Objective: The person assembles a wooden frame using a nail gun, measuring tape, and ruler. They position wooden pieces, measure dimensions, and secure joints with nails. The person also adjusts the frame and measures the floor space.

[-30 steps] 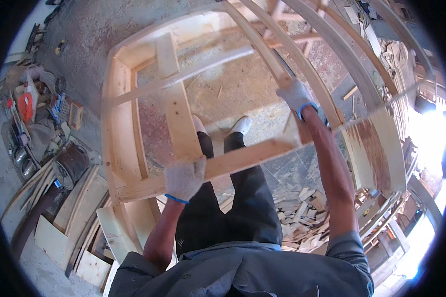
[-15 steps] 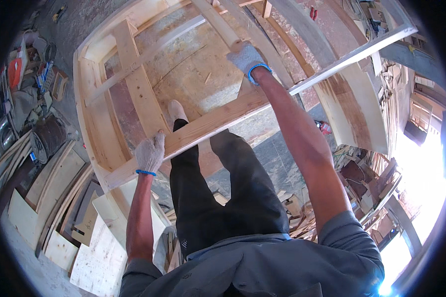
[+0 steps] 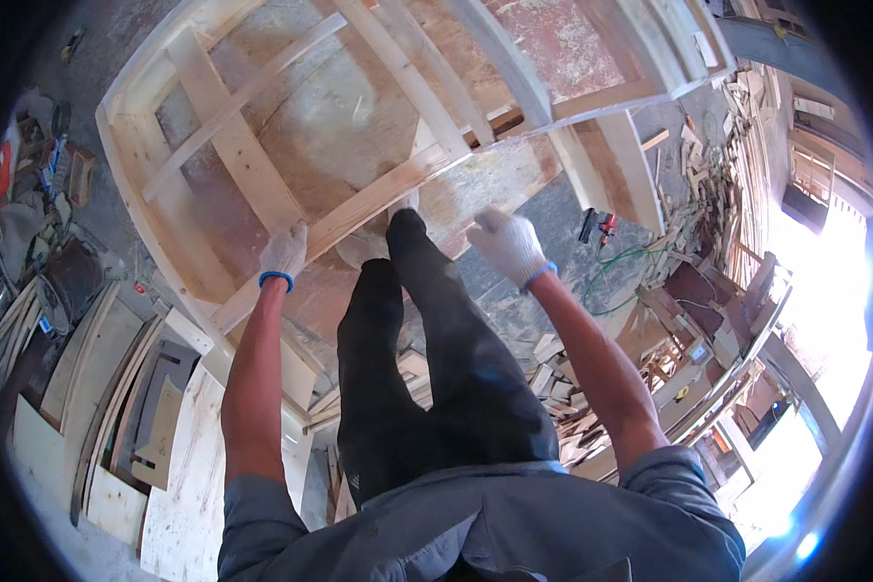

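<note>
A large wooden frame [image 3: 373, 202] of pale boards and crosspieces stretches across the far part of the view, its near rail running up to the right. My left hand [image 3: 283, 254], in a whitish knit glove with a blue cuff, is closed around that near rail where a wide crosspiece [image 3: 233, 126] meets it. My right hand [image 3: 507, 244], gloved the same way, is off the frame over the floor to the right of my legs. Its fingers are curled in and nothing shows in them. One shoe [image 3: 405, 202] is by the near rail.
Curved boards [image 3: 87, 359] and sheets stand stacked at left. Scrap wood [image 3: 592, 417] lies in piles at right. A red and black tool [image 3: 606, 225] and a green hose [image 3: 621, 262] are on the floor. A curved panel [image 3: 616, 175] juts from the frame's right end.
My right hand has come off the frame and moved nearer, its fingers now curled. The frame sits farther up and left in view. My left hand keeps hold of the near rail.
</note>
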Demonstrator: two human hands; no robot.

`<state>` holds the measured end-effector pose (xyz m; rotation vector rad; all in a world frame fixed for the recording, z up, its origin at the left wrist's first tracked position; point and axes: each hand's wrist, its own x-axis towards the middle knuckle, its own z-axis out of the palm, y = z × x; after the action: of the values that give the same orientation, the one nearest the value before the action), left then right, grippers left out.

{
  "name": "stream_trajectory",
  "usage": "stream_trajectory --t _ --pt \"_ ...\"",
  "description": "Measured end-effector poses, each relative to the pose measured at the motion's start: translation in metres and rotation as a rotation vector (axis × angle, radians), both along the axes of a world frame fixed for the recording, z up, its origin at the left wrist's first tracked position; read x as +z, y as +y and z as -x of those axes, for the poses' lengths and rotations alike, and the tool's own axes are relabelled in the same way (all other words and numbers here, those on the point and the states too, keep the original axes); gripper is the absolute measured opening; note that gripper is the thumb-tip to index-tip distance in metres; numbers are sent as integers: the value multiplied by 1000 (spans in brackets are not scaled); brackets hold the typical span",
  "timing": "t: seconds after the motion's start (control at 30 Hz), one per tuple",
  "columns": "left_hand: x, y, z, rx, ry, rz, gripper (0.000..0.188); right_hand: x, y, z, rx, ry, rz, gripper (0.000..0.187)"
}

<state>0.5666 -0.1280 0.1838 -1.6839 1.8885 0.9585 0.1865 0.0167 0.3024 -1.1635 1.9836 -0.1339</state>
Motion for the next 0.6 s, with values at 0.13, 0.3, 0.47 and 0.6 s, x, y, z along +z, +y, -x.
stream_trajectory --t 0.13,0.3,0.47,0.6 --pt "-85 28 -36 -132 -48 10 67 0 63 -3 -196 -119 -202 39" --pt "-76 49 -24 81 27 -68 70 -15 118 -20 -165 -146 -355 39" --pt "-99 137 -111 508 297 -322 59 -12 115 -25 -89 -216 -355 35" --pt "-44 179 -84 983 332 -437 53 5 94 0 -151 -220 -129 28"
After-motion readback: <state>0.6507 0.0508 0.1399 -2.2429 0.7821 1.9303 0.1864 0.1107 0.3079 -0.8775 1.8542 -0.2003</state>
